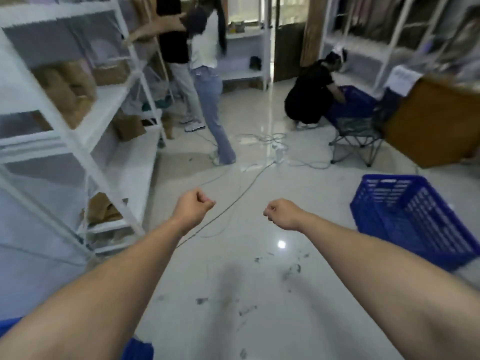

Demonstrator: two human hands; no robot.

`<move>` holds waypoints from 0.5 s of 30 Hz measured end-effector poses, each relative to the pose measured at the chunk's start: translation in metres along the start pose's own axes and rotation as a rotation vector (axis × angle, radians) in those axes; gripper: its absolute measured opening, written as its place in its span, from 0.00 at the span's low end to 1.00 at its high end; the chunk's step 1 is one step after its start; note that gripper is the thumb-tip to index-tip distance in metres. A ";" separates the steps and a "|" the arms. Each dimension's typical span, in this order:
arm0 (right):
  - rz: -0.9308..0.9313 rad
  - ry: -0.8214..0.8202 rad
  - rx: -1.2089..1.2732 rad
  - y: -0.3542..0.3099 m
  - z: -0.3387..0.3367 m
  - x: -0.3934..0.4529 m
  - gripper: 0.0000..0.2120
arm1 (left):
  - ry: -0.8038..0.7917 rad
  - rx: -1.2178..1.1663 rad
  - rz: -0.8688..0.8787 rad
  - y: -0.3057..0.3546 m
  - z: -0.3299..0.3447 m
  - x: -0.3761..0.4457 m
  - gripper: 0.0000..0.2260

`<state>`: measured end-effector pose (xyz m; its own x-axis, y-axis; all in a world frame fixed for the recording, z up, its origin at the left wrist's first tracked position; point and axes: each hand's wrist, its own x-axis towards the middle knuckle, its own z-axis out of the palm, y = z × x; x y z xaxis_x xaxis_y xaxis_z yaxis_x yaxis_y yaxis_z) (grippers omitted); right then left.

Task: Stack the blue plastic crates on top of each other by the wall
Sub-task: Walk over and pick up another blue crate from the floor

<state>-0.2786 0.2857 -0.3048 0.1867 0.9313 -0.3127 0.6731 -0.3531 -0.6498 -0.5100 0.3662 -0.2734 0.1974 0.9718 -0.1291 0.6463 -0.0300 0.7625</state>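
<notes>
Blue crate: stood empty on the floor, off to the outer side of the right hand's curled fingers, not touched by either hand.
Second crate: farther beyond the fingers, near the far shelving, with a crouching person reaching into it.
Right hand: held out in front on a straight forearm, fingers curled shut into a loose fist, holding nothing.
Left hand: level with the right, a clear gap between the two fists, fingers closed likewise and empty.
Floor: pale glossy tiles below the fists, scuffed with dark marks on the near side.
Cables: trailed across the tiles beyond and between the knuckles.
White shelving: ran along the left fist's outer side, holding brown paper bags.
Folding chair: stood beyond the near crate.
Standing people: two, well past the left fingers.
</notes>
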 end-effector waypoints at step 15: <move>0.623 0.425 0.394 0.423 -0.298 -0.108 0.13 | -0.613 -0.090 -0.052 0.307 0.459 0.025 0.08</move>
<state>0.1994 0.0620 -0.3392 0.7466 0.4831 -0.4574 0.0747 -0.7441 -0.6639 0.0321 0.2743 -0.3334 0.5720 0.6592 -0.4882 0.6072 0.0598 0.7923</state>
